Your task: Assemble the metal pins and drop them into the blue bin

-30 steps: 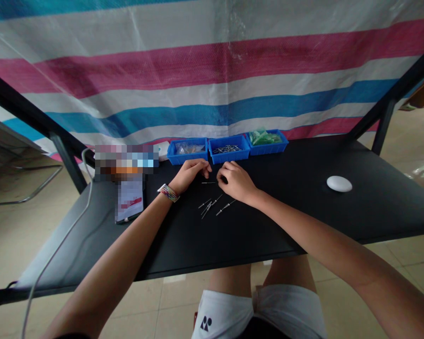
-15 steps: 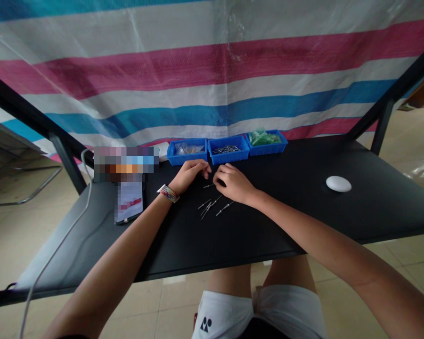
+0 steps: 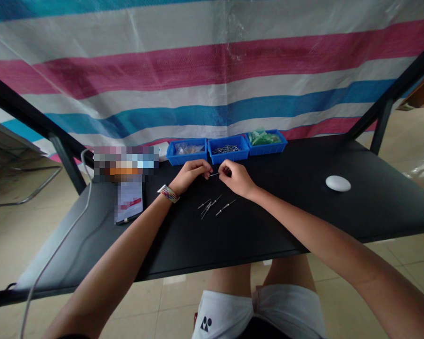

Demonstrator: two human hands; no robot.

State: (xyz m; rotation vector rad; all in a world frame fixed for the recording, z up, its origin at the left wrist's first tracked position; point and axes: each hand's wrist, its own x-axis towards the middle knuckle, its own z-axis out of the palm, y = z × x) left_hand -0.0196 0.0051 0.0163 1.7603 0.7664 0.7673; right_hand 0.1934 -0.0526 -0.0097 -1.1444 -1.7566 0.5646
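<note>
A thin metal blind rivet [image 3: 214, 174] spans the small gap between my two hands, just in front of the blue bins. My right hand [image 3: 238, 180] pinches one end of it between thumb and fingertips. At the other end, the closed fingertips of my left hand [image 3: 191, 173] meet the rivet; exactly how they grip it is hard to see. Several more blind rivets [image 3: 207, 208] lie loosely on the black table [image 3: 254, 230] below my hands, one of them [image 3: 225, 207] a little apart to the right.
Three blue bins stand at the back: one with a clear plastic bag [image 3: 189, 149], one with rivets [image 3: 227, 149], one with green packets [image 3: 264, 137]. A phone [image 3: 130, 200] and cable [image 3: 74, 223] lie left. A white rounded object [image 3: 338, 183] sits right. A striped sheet [image 3: 212, 61] hangs behind.
My right hand has picked up the rivet that lay between my hands and raised it toward my left fingertips. My left hand has barely moved.
</note>
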